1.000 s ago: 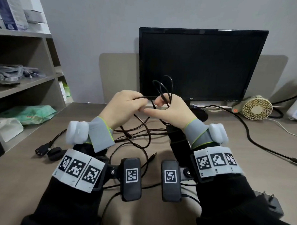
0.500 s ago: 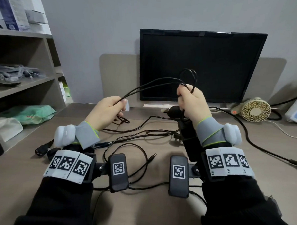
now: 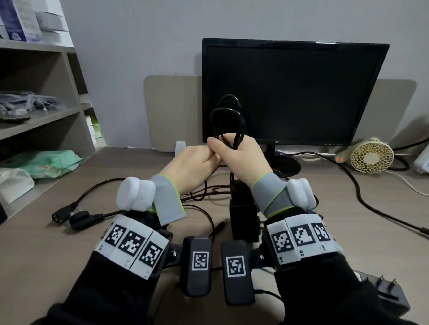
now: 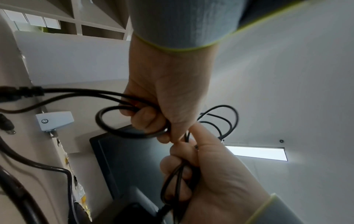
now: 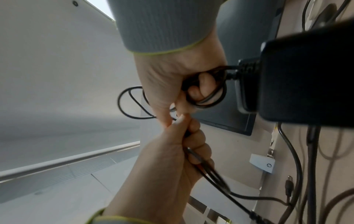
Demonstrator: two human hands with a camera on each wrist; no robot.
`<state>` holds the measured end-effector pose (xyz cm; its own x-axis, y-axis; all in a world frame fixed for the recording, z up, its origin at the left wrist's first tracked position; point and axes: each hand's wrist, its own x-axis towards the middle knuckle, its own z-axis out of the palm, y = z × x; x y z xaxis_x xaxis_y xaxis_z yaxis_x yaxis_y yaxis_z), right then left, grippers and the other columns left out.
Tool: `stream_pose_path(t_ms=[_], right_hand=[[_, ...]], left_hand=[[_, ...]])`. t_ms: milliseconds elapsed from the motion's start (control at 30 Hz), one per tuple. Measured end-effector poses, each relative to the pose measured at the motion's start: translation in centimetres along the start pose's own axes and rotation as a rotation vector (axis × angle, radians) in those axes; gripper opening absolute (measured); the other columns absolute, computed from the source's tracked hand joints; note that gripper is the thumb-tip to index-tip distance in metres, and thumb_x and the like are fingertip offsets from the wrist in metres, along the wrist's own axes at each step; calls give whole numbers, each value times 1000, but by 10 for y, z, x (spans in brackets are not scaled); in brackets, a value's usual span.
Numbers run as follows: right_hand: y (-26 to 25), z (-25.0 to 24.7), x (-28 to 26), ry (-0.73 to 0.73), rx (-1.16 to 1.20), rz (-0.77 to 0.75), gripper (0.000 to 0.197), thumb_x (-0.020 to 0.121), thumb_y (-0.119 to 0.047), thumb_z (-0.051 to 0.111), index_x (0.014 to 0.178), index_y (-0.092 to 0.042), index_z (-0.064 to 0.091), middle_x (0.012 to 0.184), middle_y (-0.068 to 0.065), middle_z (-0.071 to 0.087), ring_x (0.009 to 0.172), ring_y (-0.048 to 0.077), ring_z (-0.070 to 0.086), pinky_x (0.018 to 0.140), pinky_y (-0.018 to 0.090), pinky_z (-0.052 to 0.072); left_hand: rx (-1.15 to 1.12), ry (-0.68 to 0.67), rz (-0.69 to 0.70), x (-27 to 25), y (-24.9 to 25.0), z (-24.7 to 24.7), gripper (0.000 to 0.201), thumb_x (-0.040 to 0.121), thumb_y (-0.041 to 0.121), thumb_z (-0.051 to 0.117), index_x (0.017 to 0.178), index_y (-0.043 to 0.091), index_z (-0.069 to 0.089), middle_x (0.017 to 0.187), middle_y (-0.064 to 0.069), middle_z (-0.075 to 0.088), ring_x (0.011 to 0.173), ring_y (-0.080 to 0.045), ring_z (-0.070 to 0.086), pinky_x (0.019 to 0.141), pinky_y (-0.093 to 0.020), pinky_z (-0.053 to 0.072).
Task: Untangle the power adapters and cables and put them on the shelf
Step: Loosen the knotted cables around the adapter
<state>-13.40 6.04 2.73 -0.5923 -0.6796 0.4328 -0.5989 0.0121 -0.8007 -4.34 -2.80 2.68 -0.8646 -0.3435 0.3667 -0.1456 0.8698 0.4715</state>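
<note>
A small pale logo sits on the monitor (image 3: 292, 92) lower bezel, too small to read surely. The right wristband (image 3: 301, 237) tags show "R2". Shelf box (image 3: 16, 11) print is illegible.

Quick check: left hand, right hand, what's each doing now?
Left hand: fingers curled round the black cable.
Right hand: grips the looped coil of the same cable.

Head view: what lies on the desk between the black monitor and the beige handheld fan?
Only bare desk with thin cables crossing it separates monitor from fan.
</note>
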Motion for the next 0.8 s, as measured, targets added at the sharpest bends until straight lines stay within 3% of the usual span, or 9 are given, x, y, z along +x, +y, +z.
stream_pose_path(t_ms=[33,100,200,333,400,533,600,700,800], right_hand=[[1,-2,2,27,-7,-7,32,90,-33,57,68,-12,65,59,-6,55,61,6,51,65,31,46],[1,-9,3,104,44,2,36,95,-29,50,64,-15,63,49,-9,51,50,2,47,55,23,43],[6,-24,9,216,187,56,42,99,-29,43,59,-20,53,41,-10,42,38,1,38,45,16,28],[12,-44,9,255,378,161,40,100,-32,39,62,-19,43,75,-8,66,47,3,35,45,15,29],[12,-42,8,258,454,156,39,100,-30,37,63,-18,41,71,-6,69,46,4,38,44,15,32],[7,-41,9,302,810,166,40,101,-26,37,62,-16,40,47,-5,46,58,15,56,66,29,46],[3,-46,6,314,1007,209,41,101,-28,36,62,-17,38,46,-5,32,44,14,41,57,29,47],[2,-49,3,307,947,271,38,100,-27,36,64,-18,35,47,-7,23,38,9,22,40,18,32],[4,-42,3,264,721,239,36,99,-27,40,64,-20,33,47,-9,24,38,7,19,37,18,21]], left_hand=[[14,-12,-2,0,2,1,24,100,27,36,86,13,50,76,-3,52,69,-19,43,65,-31,33],[-14,-16,10,1,4,4,28,99,31,39,77,16,48,66,2,49,61,-14,42,58,-30,33],[-114,-67,-21,1,-8,3,31,97,28,47,68,17,48,57,6,50,48,-3,42,49,-16,33],[-173,-169,-129,-3,-30,2,31,93,31,52,68,14,55,65,6,62,59,-7,46,49,-15,34],[-229,-161,-150,-4,-34,2,31,92,31,55,69,9,58,65,6,63,65,-10,48,57,-22,36],[-222,-155,-214,-5,-43,3,34,86,44,62,64,18,67,65,2,68,64,-11,55,70,-31,44],[-223,-103,-257,-7,-51,0,44,84,50,62,53,19,61,62,-9,64,54,-13,51,64,-31,43],[-271,8,-277,-10,-57,-9,47,82,48,65,52,15,51,45,7,39,42,-7,32,52,-26,30],[-327,119,-224,-10,-58,-18,37,77,35,75,62,8,55,54,7,45,50,-4,37,50,-17,30]])
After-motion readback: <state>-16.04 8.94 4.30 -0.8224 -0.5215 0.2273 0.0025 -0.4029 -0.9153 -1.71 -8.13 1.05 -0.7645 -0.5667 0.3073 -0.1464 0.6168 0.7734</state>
